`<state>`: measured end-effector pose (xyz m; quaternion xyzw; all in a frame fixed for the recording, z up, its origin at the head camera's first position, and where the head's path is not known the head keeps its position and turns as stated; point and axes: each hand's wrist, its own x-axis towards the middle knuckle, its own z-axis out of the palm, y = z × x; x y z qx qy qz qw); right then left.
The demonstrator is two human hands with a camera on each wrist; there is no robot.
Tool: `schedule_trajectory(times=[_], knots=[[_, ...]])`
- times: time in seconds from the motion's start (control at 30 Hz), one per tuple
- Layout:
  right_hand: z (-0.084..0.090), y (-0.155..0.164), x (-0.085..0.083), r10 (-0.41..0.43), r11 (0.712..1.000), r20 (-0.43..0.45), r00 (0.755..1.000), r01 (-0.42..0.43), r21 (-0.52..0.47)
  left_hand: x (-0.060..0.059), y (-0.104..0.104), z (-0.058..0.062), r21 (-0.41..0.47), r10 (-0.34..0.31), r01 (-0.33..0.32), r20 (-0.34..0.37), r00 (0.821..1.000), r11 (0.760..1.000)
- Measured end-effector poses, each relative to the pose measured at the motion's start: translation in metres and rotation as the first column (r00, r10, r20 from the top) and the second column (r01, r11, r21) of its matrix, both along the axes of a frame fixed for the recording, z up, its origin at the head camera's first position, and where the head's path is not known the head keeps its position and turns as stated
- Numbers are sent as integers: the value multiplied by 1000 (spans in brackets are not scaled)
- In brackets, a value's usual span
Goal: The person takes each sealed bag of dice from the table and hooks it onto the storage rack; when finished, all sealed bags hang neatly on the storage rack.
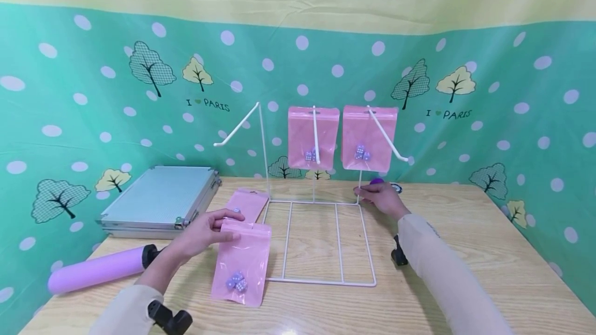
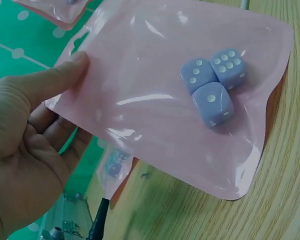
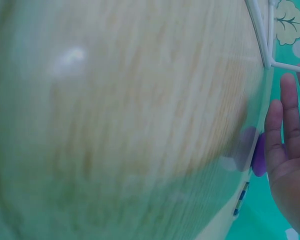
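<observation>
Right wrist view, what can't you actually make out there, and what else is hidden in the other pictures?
- Right wrist view: the table is a blur, too close; the purple thing by the right hand cannot be identified.
- Head view: the dice in the hanging pouches are too small to read.
- Left wrist view: the left hand is cut off by the frame edge.

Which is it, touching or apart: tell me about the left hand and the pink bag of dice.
Touching. The left wrist view shows the left hand pinching the pink bag at its top edge, thumb lying on its face; the head view agrees.
</observation>
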<state>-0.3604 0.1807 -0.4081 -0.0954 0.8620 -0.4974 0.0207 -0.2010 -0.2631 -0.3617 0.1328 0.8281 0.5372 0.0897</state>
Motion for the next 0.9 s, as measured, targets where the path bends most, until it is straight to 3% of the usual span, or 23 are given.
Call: schedule_trajectory(times=[0.13, 0.5, 0.7, 0.9], knots=[[0, 0, 1, 5, 1000, -10, 1000, -5, 3, 2, -2, 0, 52, 16, -17, 12, 1000, 999], [1, 0, 1, 8, 1000, 3, 1000, -8, -16, 6, 1, 8, 11, 73, -73, -19, 997, 997], [1, 1, 2, 19, 1000, -22, 1000, -19, -11, 8, 8, 17, 91, 97, -89, -89, 991, 992], [1, 0, 1, 14, 1000, -14, 1000, -15, -23, 11, 17, 33, 171, 182, -150, -193, 964, 974]])
